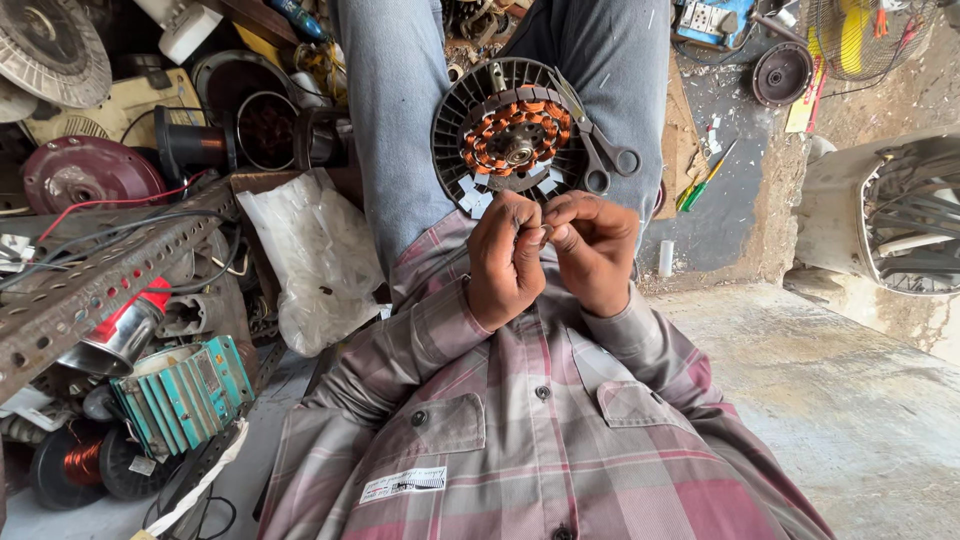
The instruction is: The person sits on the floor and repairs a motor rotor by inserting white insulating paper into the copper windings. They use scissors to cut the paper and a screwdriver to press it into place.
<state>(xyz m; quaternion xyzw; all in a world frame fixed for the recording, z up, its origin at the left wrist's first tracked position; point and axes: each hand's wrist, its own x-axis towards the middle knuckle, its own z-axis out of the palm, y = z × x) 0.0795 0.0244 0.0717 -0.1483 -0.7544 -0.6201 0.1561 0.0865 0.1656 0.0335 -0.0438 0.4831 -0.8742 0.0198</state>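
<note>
Left hand [505, 258] and right hand [592, 250]: together, fingertips pinching something too small to identify. Just beyond: round black stator with copper windings [512, 135], grey-handled scissors [600, 152].

Your hands meet over your lap, the motor stator just beyond them at 12 o'clock.

Your left hand [505, 262] and right hand [592, 250] touch fingertip to fingertip. The stator [510, 135] rests on your legs, with scissors [598, 150] lying on its 3 o'clock edge. A plastic bag [320, 260] lies at 9 o'clock, a perforated metal bar [100, 285] beyond it, and a fan guard [915, 215] at 3 o'clock.
</note>
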